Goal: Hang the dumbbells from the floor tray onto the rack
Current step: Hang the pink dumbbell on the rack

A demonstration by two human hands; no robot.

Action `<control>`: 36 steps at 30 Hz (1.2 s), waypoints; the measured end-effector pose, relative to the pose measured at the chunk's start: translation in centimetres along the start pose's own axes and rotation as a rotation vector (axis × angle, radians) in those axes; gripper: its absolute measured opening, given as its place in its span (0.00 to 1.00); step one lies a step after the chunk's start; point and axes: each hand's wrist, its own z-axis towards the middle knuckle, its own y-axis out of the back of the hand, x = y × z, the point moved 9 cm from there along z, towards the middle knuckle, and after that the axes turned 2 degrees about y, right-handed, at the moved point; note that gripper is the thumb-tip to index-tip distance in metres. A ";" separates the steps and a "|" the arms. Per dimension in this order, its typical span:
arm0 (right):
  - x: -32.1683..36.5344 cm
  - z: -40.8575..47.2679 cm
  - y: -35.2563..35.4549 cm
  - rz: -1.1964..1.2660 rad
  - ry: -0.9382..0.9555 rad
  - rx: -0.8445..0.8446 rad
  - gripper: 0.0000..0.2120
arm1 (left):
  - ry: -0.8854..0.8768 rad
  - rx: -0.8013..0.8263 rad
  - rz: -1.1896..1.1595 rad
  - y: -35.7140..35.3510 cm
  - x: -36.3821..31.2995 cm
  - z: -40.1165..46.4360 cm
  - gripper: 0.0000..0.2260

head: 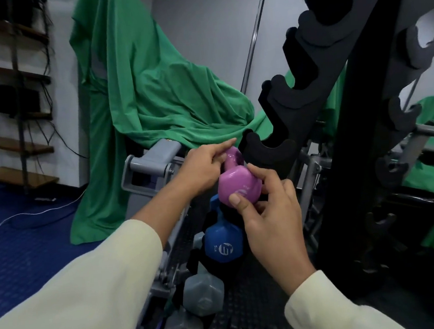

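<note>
Both hands grip the pink dumbbell (236,183), held just beside a notch of the black rack (310,98). L hand (205,165) pinches far end, index straight. R hand (270,212) curls fingers & thumb round near head, above blue dumbbell (224,242).

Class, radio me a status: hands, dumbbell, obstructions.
Both hands, left and right, grip pink glossy dumbbell. Beside black padded rack cradle, not seated. Nothing blocking.
</note>
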 end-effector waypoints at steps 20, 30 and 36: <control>-0.1 1.0 1.0 -0.023 -0.026 0.040 0.19 | 0.154 0.260 -0.146 -2.6 -0.1 1.3 0.18; -0.5 0.8 1.2 -0.006 0.009 0.024 0.19 | 0.199 0.113 -0.248 -3.4 1.1 0.1 0.19; 1.7 1.9 1.8 -0.300 0.182 0.109 0.25 | 0.189 0.084 -0.347 -3.5 1.7 -0.1 0.17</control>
